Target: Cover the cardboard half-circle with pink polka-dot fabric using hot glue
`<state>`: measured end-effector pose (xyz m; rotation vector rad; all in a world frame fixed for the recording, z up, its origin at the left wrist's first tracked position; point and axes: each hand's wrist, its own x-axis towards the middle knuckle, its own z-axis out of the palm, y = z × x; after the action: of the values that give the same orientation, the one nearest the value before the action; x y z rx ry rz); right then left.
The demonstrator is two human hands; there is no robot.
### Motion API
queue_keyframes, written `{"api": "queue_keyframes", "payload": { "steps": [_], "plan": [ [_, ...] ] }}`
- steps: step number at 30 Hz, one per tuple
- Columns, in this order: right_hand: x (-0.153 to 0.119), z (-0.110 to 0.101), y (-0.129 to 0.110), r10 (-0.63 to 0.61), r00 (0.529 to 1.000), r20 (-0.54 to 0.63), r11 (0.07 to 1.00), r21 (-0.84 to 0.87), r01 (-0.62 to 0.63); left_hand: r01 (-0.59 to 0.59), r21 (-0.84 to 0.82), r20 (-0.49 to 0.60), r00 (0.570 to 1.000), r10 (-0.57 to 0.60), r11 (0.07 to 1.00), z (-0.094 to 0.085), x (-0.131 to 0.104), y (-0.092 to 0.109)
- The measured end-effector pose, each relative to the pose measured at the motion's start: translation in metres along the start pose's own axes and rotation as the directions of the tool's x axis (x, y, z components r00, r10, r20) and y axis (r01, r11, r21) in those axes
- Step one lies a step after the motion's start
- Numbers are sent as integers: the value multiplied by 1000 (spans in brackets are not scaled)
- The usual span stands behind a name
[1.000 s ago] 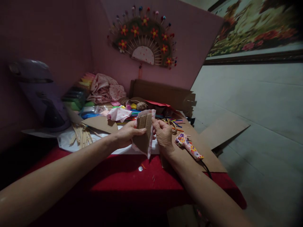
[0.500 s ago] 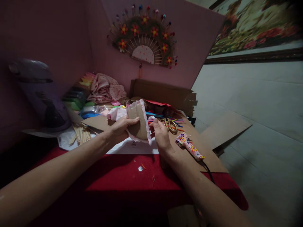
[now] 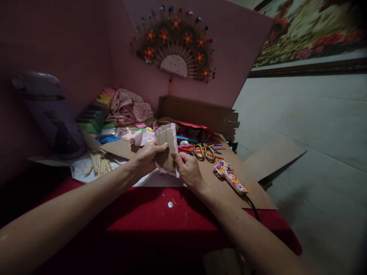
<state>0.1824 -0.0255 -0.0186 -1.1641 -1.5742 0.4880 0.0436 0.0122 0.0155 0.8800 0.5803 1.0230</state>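
Between my hands, a piece of corrugated cardboard with pink fabric folded over its edges is held up above the table. My left hand grips its left side, thumb lying on the bare cardboard face and fingers behind. At the right edge, my right hand is closed with thumb and fingers pinching the fabric-covered border. Gold-handled scissors lie just right of my right hand. A flower-patterned glue gun rests further right on a cardboard sheet, its dark cord trailing toward the front.
Wooden sticks lie at the left, with crumpled pink fabric behind. Colourful pipe cleaners spread beyond the scissors. A purple container stands far left. A decorated fan hangs at the back. Red cloth covers the table front.
My right hand has moved left onto the cardboard piece's right edge and now pinches it. The piece has turned slightly. My left hand keeps its hold.
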Motion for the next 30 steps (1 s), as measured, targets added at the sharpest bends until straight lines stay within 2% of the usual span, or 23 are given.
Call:
{"api": "queue_keyframes", "payload": {
  "steps": [5,11,16,21,24,27,30],
  "plan": [
    [-2,-1,-6,-6,1000,-5,998,-59,6,-11,2,22,1000,11,1000,1,0,1],
    [3,-4,0,117,992,-41,986,127,-111,-37,-14,8,999,37,999,4,-1,3],
    [7,-2,4,108,994,-3,980,171,-106,-20,22,-11,1000,20,1000,1,-1,-2],
    [4,0,4,107,994,30,982,153,-111,-35,25,21,999,35,999,3,-2,-1],
    [4,0,4,152,987,47,971,180,-158,-52,12,39,998,52,999,6,-3,1],
    [5,-3,5,235,972,7,936,266,-228,-62,2,55,997,62,998,7,-4,2],
    [8,-6,3,233,972,-12,903,374,-212,-55,20,85,995,53,998,6,-4,1]
  ]
}}
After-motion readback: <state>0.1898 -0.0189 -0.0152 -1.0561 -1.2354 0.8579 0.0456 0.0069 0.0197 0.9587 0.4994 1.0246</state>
